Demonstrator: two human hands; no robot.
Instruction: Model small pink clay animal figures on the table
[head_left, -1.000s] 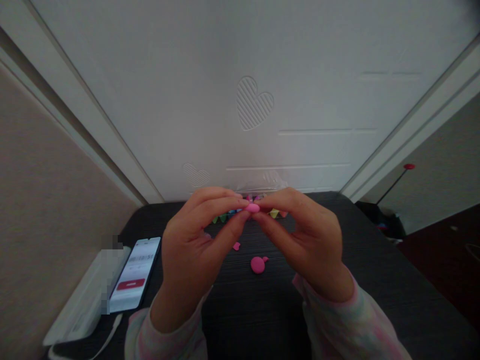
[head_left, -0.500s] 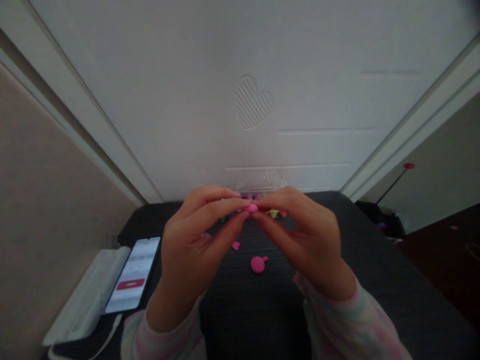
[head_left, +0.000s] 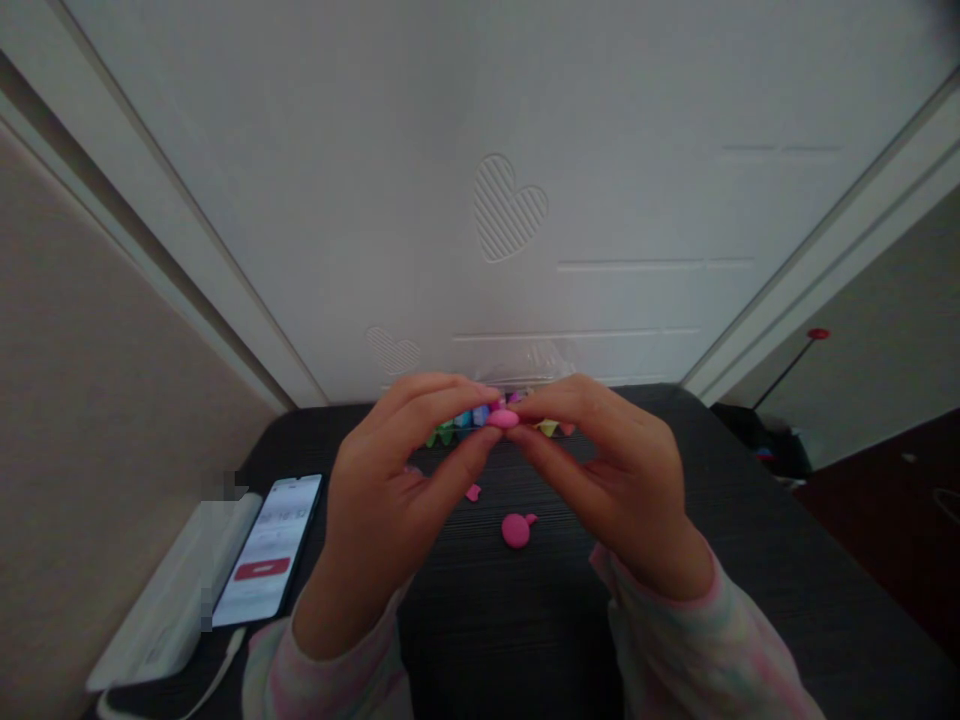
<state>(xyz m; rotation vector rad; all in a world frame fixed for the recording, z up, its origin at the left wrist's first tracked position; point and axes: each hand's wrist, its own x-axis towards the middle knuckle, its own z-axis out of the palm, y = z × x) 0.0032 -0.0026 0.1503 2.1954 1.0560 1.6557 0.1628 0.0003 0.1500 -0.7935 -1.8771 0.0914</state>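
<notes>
A small, smooth, oval lump of pink modelling clay [head_left: 503, 419] is held up over the dark table, between the fingertips of both hands. My right hand [head_left: 611, 465] pinches its right end between thumb and forefinger. At its left end, the thumb and fingertips of my left hand [head_left: 394, 480] press against it, a little more spread. Below, on the tabletop, lies a flat round pink clay disc [head_left: 516, 530] with a small nub at its upper right. A smaller pink clay bit [head_left: 472, 493] rests beside my left thumb. Another pale pink piece is mostly hidden behind my left hand.
Behind my hands sits a row of colourful pieces [head_left: 465, 418] with clear plastic [head_left: 536, 362] by the white panel [head_left: 360, 200]. On the left are a lit phone [head_left: 266, 550], a white case [head_left: 176, 590] and a white cable [head_left: 217, 675]. The dark table [head_left: 517, 625] has a rounded far edge.
My left fingertips have spread slightly apart, and more of the pink lump shows between them. More of the colourful row is visible behind. The pieces on the table stay where they were.
</notes>
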